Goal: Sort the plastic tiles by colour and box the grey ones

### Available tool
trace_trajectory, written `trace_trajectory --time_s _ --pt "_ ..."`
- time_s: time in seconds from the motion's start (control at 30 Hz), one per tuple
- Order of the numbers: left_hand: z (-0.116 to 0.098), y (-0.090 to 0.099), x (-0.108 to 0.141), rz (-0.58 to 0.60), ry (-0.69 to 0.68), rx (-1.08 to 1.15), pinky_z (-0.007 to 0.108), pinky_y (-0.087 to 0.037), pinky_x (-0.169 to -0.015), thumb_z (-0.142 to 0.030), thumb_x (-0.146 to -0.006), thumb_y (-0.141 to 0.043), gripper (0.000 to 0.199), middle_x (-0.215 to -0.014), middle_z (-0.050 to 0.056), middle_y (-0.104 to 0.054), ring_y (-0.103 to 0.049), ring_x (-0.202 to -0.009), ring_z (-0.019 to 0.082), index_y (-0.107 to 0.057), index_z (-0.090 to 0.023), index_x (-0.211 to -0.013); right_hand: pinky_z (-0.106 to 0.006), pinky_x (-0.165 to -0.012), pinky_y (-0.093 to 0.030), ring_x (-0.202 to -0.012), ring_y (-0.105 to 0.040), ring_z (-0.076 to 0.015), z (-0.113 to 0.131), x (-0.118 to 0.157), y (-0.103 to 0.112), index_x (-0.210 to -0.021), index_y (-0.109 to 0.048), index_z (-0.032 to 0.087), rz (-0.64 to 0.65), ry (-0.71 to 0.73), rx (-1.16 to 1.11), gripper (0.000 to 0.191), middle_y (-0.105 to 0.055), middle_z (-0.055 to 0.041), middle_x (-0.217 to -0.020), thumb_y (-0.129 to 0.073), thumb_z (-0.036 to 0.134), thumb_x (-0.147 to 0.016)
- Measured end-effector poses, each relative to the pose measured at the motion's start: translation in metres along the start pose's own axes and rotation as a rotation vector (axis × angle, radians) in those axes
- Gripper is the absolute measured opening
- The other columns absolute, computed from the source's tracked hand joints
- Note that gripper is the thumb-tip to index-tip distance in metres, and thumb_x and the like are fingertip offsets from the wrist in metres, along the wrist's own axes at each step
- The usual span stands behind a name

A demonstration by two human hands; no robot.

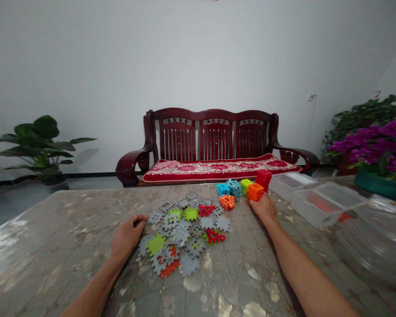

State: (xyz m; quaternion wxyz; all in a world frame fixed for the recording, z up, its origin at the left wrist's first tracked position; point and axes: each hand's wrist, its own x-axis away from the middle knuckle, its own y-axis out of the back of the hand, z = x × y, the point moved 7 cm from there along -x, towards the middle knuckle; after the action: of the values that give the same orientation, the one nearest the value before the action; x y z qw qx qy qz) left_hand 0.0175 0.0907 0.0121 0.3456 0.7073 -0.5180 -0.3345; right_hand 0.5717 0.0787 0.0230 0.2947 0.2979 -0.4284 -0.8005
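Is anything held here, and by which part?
The right hand meets the orange stack at its near lower edge; whether it grips cannot be told. The left hand appears to hold nothing.

The tiles [181, 234] look matt plastic, the bench [215, 127] glossy wood, the cushion [221, 171] cloth.

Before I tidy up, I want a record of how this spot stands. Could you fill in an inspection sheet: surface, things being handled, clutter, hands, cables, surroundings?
Surface: table with a patterned, partly glossy top.
Things: loose heap of tiles, mostly gray, some green, red and orange; small stacks in blue, green, orange and red beyond its right side.
Clutter: clear boxes and a larger clear container at right.
Hands: left hand beside the heap, contact unclear; right hand at the right-hand orange stack, grip unclear.
Cables: thin cord hanging from a wall socket.
Surroundings: wooden bench with red cover, potted plant, purple flowers.
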Motion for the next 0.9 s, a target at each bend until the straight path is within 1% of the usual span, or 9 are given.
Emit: trace_trajectory --time_s 0.13,0.27,0.4,0.47,0.53,0.63,0.73,0.8,0.9 --pt "0.0 0.001 0.0 -0.028 -0.005 0.008 0.026 -0.049 -0.067 -0.032 -0.086 -0.053 0.028 -0.091 0.003 -0.079 -0.072 -0.083 0.022 -0.076 -0.025 -0.102 -0.043 -0.079 -0.052 -0.102 -0.069 -0.0374 -0.007 0.003 0.004 -0.123 -0.061 0.016 -0.037 0.005 -0.006 0.056 -0.072 -0.0197 -0.111 -0.066 0.049 -0.078" --pt "0.0 0.002 0.0 -0.039 -0.016 0.019 0.025 -0.048 -0.066 -0.032 -0.086 -0.054 0.027 -0.089 0.002 -0.08 -0.072 -0.083 0.021 -0.076 -0.026 -0.1 -0.042 -0.082 -0.051 -0.104 -0.068 -0.036 -0.009 0.004 0.006 -0.124 -0.058 0.015 -0.047 0.031 0.0 0.056 -0.071 -0.02 -0.112 -0.067 0.047 -0.079" --pt "-0.002 0.002 0.002 -0.026 -0.01 0.004 0.026 -0.048 -0.066 -0.032 -0.087 -0.052 0.03 -0.093 0.003 -0.079 -0.072 -0.085 0.022 -0.076 -0.025 -0.102 -0.041 -0.091 -0.048 -0.11 -0.065 -0.0347 -0.012 0.007 0.007 -0.131 -0.051 0.01 -0.068 0.045 0.018 0.071 -0.069 -0.0223 -0.117 -0.073 0.051 -0.076" --pt "-0.003 0.003 0.004 -0.024 0.004 -0.003 0.026 -0.048 -0.067 -0.032 -0.087 -0.052 0.03 -0.095 0.003 -0.079 -0.072 -0.086 0.022 -0.076 -0.025 -0.103 -0.042 -0.094 -0.047 -0.113 -0.064 -0.0363 -0.016 0.011 0.008 -0.132 -0.049 0.006 -0.091 0.036 0.024 0.078 -0.067 -0.0249 -0.119 -0.074 0.052 -0.075" --pt "-0.006 0.005 0.006 -0.03 0.007 -0.008 0.025 -0.049 -0.068 -0.031 -0.087 -0.053 0.029 -0.095 0.003 -0.079 -0.072 -0.087 0.021 -0.076 -0.026 -0.103 -0.044 -0.096 -0.046 -0.115 -0.062 -0.0388 -0.023 0.016 0.008 -0.132 -0.049 0.003 -0.108 0.014 0.019 0.079 -0.066 -0.0275 -0.121 -0.074 0.049 -0.074" --pt "-0.009 0.006 0.008 -0.021 0.019 -0.006 0.025 -0.049 -0.07 -0.029 -0.087 -0.053 0.029 -0.097 0.002 -0.08 -0.072 -0.088 0.02 -0.075 -0.026 -0.105 -0.043 -0.096 -0.046 -0.117 -0.061 -0.0391 -0.033 0.024 0.008 -0.133 -0.051 0.001 -0.146 -0.017 -0.05 0.069 -0.065 -0.028 -0.124 -0.066 0.039 -0.078" --pt "-0.013 0.004 0.008 0.006 -0.015 0.042 0.028 -0.052 -0.079 -0.031 -0.087 -0.055 0.03 -0.102 0.003 -0.079 -0.071 -0.094 0.021 -0.074 -0.024 -0.109 -0.041 -0.093 -0.047 -0.113 -0.064 -0.0346 -0.037 0.032 0.007 -0.133 -0.054 0.005 -0.168 -0.012 -0.176 0.058 -0.068 -0.0223 -0.121 -0.055 0.029 -0.081" --pt "-0.017 0.002 0.01 0.038 -0.074 0.102 0.031 -0.052 -0.088 -0.032 -0.087 -0.055 0.032 -0.105 0.005 -0.078 -0.07 -0.098 0.022 -0.073 -0.021 -0.111 -0.039 -0.09 -0.048 -0.107 -0.066 -0.0313 -0.033 0.037 0.007 -0.13 -0.058 0.01 -0.151 0.022 -0.238 0.053 -0.071 -0.0179 -0.116 -0.05 0.025 -0.08" --pt "-0.023 -0.003 0.02 0.072 -0.153 0.165 0.033 -0.051 -0.099 -0.033 -0.087 -0.053 0.039 -0.116 0.008 -0.076 -0.068 -0.106 0.021 -0.07 -0.016 -0.118 -0.036 -0.086 -0.049 -0.096 -0.067 -0.0269 -0.02 0.044 0.008 -0.116 -0.066 0.017 -0.11 0.125 -0.297 0.042 -0.074 -0.0121 -0.107 -0.046 0.024 -0.08"
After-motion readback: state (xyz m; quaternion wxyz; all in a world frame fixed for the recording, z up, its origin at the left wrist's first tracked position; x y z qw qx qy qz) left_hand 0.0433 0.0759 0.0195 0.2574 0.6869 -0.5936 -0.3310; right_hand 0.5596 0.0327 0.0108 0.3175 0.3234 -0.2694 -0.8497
